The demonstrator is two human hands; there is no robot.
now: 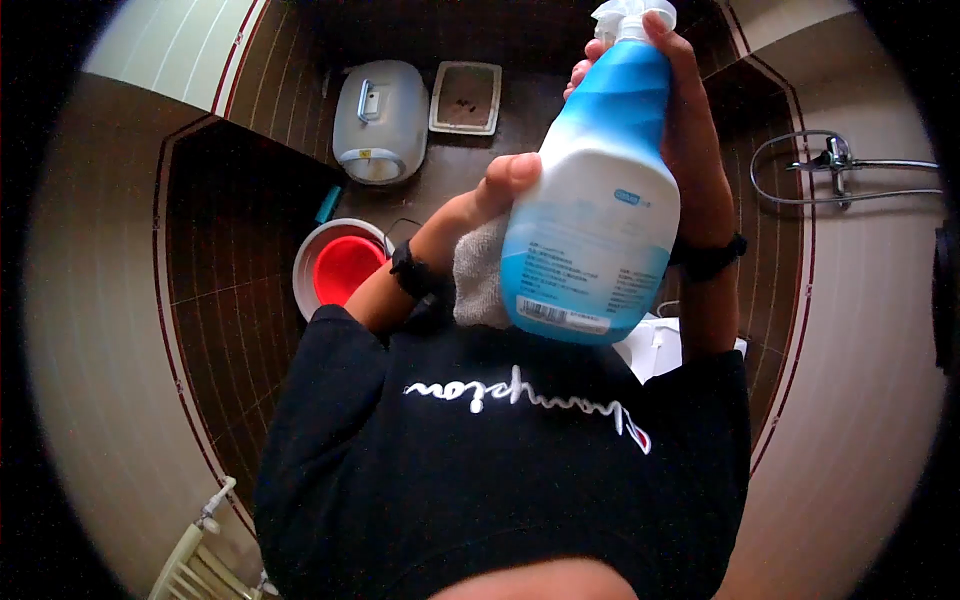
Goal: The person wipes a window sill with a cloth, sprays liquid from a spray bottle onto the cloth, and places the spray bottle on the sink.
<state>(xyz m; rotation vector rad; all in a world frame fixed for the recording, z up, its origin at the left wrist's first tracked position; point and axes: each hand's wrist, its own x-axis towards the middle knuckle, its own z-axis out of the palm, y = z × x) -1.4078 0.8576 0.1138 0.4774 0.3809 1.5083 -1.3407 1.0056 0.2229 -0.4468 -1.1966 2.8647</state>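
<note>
A large blue-and-white spray bottle (600, 200) is held up in front of my chest, tilted, its printed back label facing me. My right hand (680, 65) grips the neck near the white spray head (632, 18), with the thumb beside the nozzle. On the bottle's left side, my left hand (505, 185) presses its thumb against the body; its other fingers are hidden behind. Below that hand hangs a grey cloth (480, 275), partly covered by the bottle. Whether the left hand also holds the cloth, I cannot tell.
On the dark tiled floor stand a pale container with a handle (380, 125) and a white-rimmed tray (466, 98). A red basin (348, 270) sits within a paler one at left. A shower mixer (835, 160) is on the right wall, a white rack (200, 550) lower left.
</note>
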